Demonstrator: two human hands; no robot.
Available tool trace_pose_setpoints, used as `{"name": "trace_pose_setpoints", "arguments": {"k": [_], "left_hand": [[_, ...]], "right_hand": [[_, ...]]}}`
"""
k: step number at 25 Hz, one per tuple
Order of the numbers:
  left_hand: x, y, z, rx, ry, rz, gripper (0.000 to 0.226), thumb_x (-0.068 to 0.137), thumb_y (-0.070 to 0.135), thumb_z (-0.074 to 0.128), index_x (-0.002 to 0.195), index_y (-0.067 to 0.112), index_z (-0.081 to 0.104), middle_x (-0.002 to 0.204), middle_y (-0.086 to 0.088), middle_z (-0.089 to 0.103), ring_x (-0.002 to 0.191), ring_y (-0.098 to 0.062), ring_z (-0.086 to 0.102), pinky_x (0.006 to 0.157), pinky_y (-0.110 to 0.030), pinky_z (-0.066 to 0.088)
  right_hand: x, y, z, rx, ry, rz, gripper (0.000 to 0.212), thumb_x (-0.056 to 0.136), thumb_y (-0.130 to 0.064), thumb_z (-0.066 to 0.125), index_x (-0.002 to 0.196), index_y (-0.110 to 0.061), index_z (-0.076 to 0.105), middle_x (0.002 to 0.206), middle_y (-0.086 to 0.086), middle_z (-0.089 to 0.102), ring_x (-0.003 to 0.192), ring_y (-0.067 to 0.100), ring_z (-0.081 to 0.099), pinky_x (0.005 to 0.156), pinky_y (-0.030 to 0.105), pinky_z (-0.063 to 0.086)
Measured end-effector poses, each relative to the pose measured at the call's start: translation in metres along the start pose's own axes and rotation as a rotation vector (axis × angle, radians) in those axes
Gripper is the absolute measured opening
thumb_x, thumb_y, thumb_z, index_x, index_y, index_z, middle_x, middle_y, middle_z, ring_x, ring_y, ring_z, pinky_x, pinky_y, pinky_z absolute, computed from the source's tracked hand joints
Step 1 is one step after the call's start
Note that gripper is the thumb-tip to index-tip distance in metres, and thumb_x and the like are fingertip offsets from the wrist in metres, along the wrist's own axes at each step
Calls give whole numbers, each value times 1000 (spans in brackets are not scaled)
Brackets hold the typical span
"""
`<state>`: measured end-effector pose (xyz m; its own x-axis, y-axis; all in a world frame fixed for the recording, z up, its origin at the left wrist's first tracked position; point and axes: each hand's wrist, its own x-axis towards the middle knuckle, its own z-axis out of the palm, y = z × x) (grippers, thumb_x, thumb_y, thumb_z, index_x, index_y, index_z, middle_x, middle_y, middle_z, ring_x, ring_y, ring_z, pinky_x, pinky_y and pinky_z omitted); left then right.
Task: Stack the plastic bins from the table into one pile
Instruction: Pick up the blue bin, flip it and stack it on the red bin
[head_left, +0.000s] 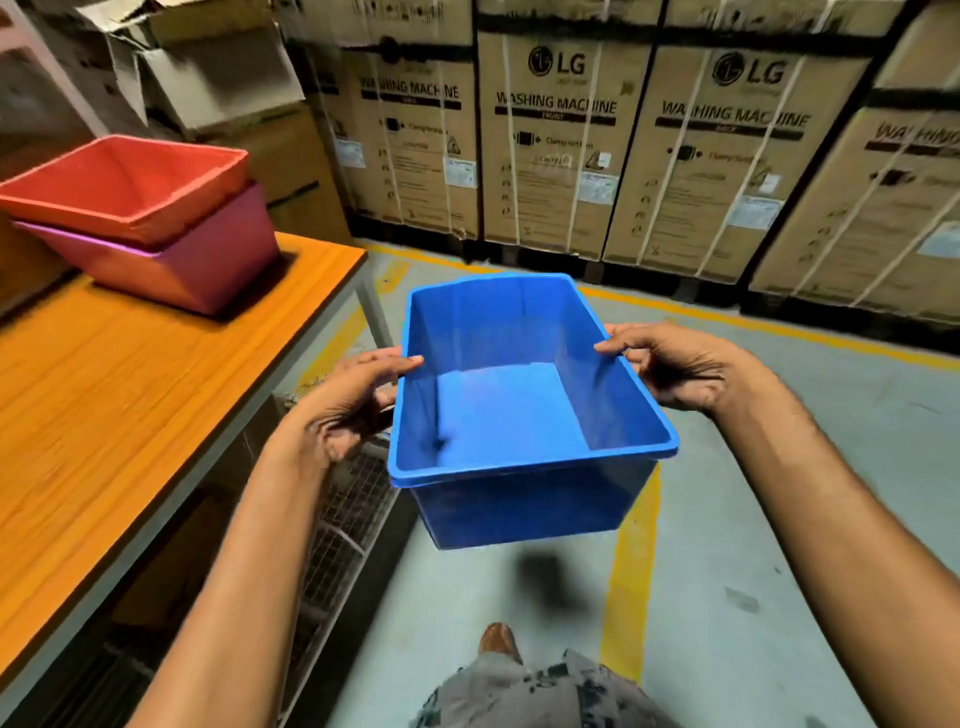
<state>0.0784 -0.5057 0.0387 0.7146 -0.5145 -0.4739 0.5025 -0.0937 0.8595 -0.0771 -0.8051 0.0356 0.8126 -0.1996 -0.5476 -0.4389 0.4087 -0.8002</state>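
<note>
An empty blue plastic bin (509, 410) hangs in the air above the floor, to the right of the table. My left hand (353, 400) grips its left rim, thumb over the edge. My right hand (670, 366) grips the right rim the same way. On the orange wooden table (130, 405), at its far left, a red bin (130, 182) sits nested inside a pink bin (208, 260). Both of those bins are empty and tilted a little.
Tall cardboard washing-machine boxes (556, 140) line the back wall. More cartons (208, 67) are piled behind the table. Yellow lines (631, 571) mark the grey floor. A wire rack (337, 525) stands under the table's right edge. My shoe (498, 642) shows below.
</note>
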Motion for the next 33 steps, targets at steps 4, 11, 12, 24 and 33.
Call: {"name": "trace_pose_setpoints", "arguments": {"k": [4, 11, 12, 24, 33], "left_hand": [[60, 62, 1, -65, -16, 6, 56, 81, 14, 75, 134, 5, 60, 126, -11, 71, 88, -15, 76, 85, -36, 60], [117, 167, 17, -57, 75, 204, 17, 95, 7, 61, 104, 13, 74, 95, -1, 80, 80, -13, 77, 79, -30, 62], [126, 180, 18, -59, 116, 228, 21, 93, 8, 64, 111, 12, 74, 105, -3, 79, 92, -16, 77, 86, -35, 60], [152, 274, 20, 6, 707, 622, 33, 84, -2, 72, 106, 22, 69, 103, -2, 72, 83, -14, 68, 79, -31, 52], [121, 294, -38, 7, 1069, 730, 37, 80, 1, 73, 105, 28, 71, 99, 8, 74, 95, -9, 68, 68, -26, 51]], "right_hand": [[56, -75, -6, 30, -125, -7, 68, 69, -12, 84, 134, -18, 66, 120, 7, 38, 81, 15, 28, 101, 24, 33], [130, -206, 4, 126, -313, -151, 50, 88, -5, 62, 136, -20, 66, 98, 1, 42, 64, 6, 21, 82, 8, 31], [145, -226, 5, 102, -360, -168, 48, 91, -7, 61, 137, -20, 65, 109, 5, 54, 71, 5, 32, 93, 12, 35], [293, -397, 81, -247, -641, -421, 56, 86, 21, 55, 134, -8, 54, 116, 9, 65, 103, 17, 67, 82, 30, 59], [340, -404, 210, -309, -799, -483, 56, 84, 19, 61, 120, -24, 61, 112, 4, 60, 99, 13, 65, 84, 35, 55]]}}
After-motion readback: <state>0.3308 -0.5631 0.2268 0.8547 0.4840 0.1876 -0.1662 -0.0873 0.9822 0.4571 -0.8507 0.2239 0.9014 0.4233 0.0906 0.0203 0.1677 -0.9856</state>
